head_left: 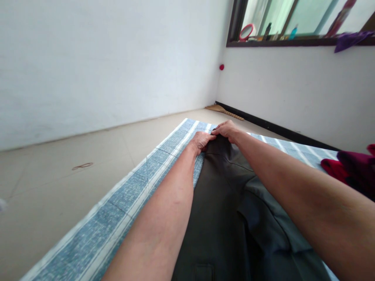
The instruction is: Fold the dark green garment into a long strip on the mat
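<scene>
A black jacket point(216, 203) with a smooth, leather-like surface lies spread on a blue-and-white striped sheet point(129, 195). Seams cross its far part, and its right side is loosely folded and rumpled. At the jacket's far end, my left hand point(201, 141) pinches the left part of the edge. Close beside it, my right hand point(227, 129) grips the same edge from above, fingers curled over the cloth. The two hands nearly touch. What lies under my fingertips is hidden.
Folded red and purple cloths point(351, 168) sit at the right. A thin brown loop point(82, 166) lies on the tiled floor point(58, 203). White walls meet beyond the sheet. A window sill point(293, 42) holds a pink-framed mirror point(246, 32), bottles and a purple cloth point(350, 41).
</scene>
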Motion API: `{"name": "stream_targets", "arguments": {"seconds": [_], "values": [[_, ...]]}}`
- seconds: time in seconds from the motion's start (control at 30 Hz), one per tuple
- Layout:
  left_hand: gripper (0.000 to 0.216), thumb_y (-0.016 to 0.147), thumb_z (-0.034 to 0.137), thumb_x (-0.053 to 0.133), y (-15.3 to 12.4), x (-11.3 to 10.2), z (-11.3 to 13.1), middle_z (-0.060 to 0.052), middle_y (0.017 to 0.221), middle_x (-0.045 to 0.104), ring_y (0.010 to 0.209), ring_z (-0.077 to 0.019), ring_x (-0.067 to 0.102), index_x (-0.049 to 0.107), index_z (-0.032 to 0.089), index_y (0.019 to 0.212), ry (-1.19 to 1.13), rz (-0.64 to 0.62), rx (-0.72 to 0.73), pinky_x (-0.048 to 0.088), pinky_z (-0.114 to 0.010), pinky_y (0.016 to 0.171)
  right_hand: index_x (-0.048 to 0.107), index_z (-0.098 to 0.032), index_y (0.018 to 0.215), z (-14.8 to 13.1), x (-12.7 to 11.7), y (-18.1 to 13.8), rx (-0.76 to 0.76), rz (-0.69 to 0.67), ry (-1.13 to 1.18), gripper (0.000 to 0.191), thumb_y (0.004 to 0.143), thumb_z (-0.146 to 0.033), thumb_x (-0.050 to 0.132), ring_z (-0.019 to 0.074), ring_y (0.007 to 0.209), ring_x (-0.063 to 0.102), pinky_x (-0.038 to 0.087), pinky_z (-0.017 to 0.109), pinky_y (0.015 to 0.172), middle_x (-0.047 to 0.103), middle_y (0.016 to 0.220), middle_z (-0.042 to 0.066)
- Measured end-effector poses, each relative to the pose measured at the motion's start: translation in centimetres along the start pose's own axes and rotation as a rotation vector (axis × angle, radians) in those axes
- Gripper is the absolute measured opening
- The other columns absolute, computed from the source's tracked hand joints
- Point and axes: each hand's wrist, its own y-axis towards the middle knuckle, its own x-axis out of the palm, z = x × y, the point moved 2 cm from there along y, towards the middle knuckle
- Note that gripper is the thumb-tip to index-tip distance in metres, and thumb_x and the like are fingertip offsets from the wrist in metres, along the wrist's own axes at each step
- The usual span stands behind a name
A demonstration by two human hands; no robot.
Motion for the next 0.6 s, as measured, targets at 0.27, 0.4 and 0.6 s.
{"name": "stream_targets", "arguments": {"seconds": [0.27,0.4,0.6], "values": [[0.017,0.085,0.026,0.060,0.8,0.2,-0.2,0.003,0.061,0.055,0.052,-0.0092,0.050,0.058,0.013,0.073,0.149,0.137,0.046,0.041,-0.022,0.051,0.071,-0.014,0.082,0.5,-0.5,0.3,-0.090,0.011,-0.184,0.014,0.070,-0.009,0.065,0.0104,0.056,0.055,0.042,0.020,0.053,0.064,0.063,0.000],[0.019,0.076,0.021,0.064,1.2,0.3,0.0,0.000,0.057,0.056,0.065,-0.0169,0.059,0.057,0.016,0.059,0.307,0.238,0.093,0.041,-0.024,0.057,0.072,-0.018,0.079,1.1,-0.2,0.7,-0.154,0.056,-0.357,0.014,0.067,-0.013,0.067,0.0162,0.072,0.061,0.044,0.023,0.064,0.067,0.071,0.002],[0.009,0.076,0.025,0.064,0.6,0.7,0.6,-0.011,0.086,0.067,0.101,-0.0293,0.058,0.066,0.016,0.075,0.591,0.345,0.145,0.042,-0.032,0.082,0.071,-0.022,0.079,1.8,0.6,0.5,-0.187,0.130,-0.570,0.011,0.070,-0.019,0.065,0.0233,0.092,0.062,0.046,0.029,0.077,0.069,0.088,0.007]]}}
